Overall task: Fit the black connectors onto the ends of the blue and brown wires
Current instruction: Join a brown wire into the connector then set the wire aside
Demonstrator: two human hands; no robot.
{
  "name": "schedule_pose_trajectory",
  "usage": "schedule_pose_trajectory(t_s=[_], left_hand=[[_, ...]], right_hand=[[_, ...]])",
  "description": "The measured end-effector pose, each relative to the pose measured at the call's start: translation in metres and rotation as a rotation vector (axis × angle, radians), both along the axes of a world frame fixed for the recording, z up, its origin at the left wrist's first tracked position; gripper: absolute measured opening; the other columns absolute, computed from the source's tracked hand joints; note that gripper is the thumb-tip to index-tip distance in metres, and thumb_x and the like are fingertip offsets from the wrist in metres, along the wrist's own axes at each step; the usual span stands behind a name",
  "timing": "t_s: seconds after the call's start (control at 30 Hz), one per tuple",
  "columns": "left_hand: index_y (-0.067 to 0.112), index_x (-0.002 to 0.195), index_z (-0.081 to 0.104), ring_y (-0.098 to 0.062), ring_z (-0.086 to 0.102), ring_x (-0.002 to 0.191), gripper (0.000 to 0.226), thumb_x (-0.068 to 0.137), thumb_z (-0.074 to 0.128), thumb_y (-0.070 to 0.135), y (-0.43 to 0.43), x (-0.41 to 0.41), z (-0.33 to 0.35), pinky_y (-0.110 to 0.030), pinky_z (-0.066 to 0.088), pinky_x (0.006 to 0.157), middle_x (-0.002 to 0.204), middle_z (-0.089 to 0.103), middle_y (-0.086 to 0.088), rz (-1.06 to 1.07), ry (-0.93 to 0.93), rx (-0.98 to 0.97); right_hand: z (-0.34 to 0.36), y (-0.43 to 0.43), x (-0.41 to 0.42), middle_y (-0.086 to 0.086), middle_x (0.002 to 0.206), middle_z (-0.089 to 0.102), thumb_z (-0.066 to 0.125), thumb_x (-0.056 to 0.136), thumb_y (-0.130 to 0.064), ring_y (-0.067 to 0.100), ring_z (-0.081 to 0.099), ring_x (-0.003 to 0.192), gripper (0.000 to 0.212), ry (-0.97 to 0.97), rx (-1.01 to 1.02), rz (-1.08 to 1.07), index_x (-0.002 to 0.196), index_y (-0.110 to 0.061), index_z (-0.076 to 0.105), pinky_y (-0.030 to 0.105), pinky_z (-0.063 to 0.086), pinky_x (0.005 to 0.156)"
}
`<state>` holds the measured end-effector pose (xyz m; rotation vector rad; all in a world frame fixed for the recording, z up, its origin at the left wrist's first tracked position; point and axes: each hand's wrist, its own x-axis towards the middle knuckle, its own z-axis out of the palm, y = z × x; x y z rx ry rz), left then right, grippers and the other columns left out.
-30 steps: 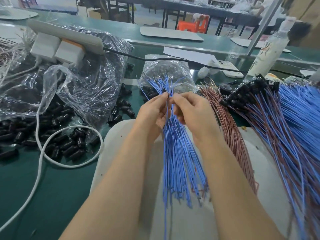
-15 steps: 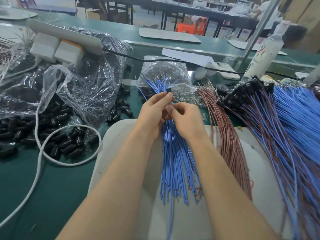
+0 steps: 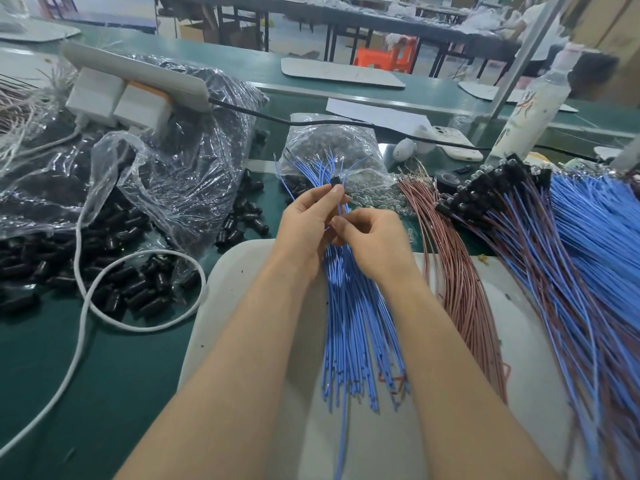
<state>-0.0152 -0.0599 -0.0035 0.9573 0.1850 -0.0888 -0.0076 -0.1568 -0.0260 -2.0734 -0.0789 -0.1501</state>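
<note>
Black connector [image 3: 335, 182] juts above grip of left hand [image 3: 308, 223].

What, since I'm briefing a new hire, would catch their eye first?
At centre, the left hand pinches a black connector while the right hand grips the blue wires fanned over the white mat. Loose black connectors spill from a plastic bag at left; brown wires and finished bundles lie at right.

A wire-assembly workshop: rows of long green counters [image 3: 114, 368], heaps of blue wires [image 3: 356, 323], brown wires [image 3: 460, 271], loose black connectors [image 3: 138, 292] at left.
</note>
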Motion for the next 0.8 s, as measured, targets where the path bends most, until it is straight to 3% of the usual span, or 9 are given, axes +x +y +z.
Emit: schedule_pose_trajectory(t_s=[0.13, 0.27, 0.43, 0.57, 0.67, 0.73, 0.8], left_hand=[[0.016, 0.076, 0.053, 0.005, 0.054, 0.040, 0.020, 0.096, 0.049, 0.013, 0.0005, -0.0002, 0.0000, -0.008, 0.041, 0.044, 0.043, 0.058, 0.014, 0.009, -0.012, 0.023], [0.016, 0.077, 0.053, 0.004, 0.054, 0.042, 0.020, 0.096, 0.050, 0.014, 0.0019, 0.0013, -0.0011, -0.009, 0.042, 0.047, 0.046, 0.058, 0.014, 0.034, -0.007, 0.035], [0.017, 0.077, 0.055, 0.002, 0.052, 0.050, 0.020, 0.096, 0.051, 0.016, 0.0034, 0.0034, -0.0041, -0.017, 0.042, 0.058, 0.068, 0.055, 0.007, 0.066, 0.001, 0.106], [0.017, 0.074, 0.056, 0.003, 0.052, 0.046, 0.023, 0.096, 0.051, 0.017, 0.0037, 0.0033, -0.0052, -0.016, 0.042, 0.056, 0.055, 0.057, 0.013, 0.086, -0.005, 0.130], [0.017, 0.076, 0.056, 0.002, 0.053, 0.046, 0.020, 0.096, 0.052, 0.016, 0.0040, 0.0054, -0.0075, -0.017, 0.042, 0.056, 0.064, 0.057, 0.009, 0.088, -0.001, 0.118], [0.017, 0.078, 0.056, 0.003, 0.054, 0.046, 0.019, 0.096, 0.052, 0.016, 0.0039, 0.0070, -0.0088, -0.016, 0.042, 0.056, 0.066, 0.057, 0.008, 0.070, -0.008, 0.118], [0.017, 0.076, 0.056, 0.003, 0.053, 0.045, 0.020, 0.096, 0.052, 0.015, 0.0018, 0.0063, -0.0075, -0.016, 0.042, 0.056, 0.055, 0.059, 0.013, 0.058, -0.036, 0.114]], right_hand=[[0.0007, -0.0018, -0.0004, 0.002, 0.070, 0.069, 0.062, 0.090, -0.016, 0.021, 0.066, 0.076, 0.015, 0.006, -0.015, 0.021, 0.078, -0.013, 0.071, 0.039, 0.052, 0.082], [0.0009, -0.0021, -0.0015, -0.003, 0.068, 0.066, 0.062, 0.091, -0.018, 0.003, 0.057, 0.060, 0.015, 0.020, -0.045, 0.056, 0.084, -0.011, 0.073, 0.021, 0.043, 0.063], [0.0050, -0.0001, -0.0053, -0.007, 0.063, 0.065, 0.062, 0.091, -0.017, -0.008, 0.056, 0.050, 0.014, 0.039, -0.073, 0.120, 0.080, -0.013, 0.070, 0.005, 0.041, 0.058], [0.0062, 0.0039, -0.0075, -0.003, 0.064, 0.064, 0.063, 0.090, -0.018, 0.002, 0.057, 0.057, 0.015, 0.037, -0.076, 0.138, 0.077, -0.013, 0.068, 0.019, 0.043, 0.065], [0.0055, 0.0059, -0.0081, -0.005, 0.062, 0.064, 0.063, 0.089, -0.020, 0.001, 0.053, 0.055, 0.019, 0.024, -0.118, 0.123, 0.071, -0.016, 0.066, 0.018, 0.038, 0.060], [0.0041, 0.0054, -0.0079, 0.000, 0.064, 0.067, 0.062, 0.089, -0.021, 0.010, 0.056, 0.059, 0.023, 0.016, -0.094, 0.095, 0.068, -0.014, 0.067, 0.026, 0.041, 0.061], [0.0029, 0.0037, -0.0057, 0.006, 0.070, 0.070, 0.060, 0.091, -0.023, 0.019, 0.057, 0.064, 0.025, 0.008, -0.056, 0.040, 0.072, -0.009, 0.070, 0.032, 0.044, 0.067]])
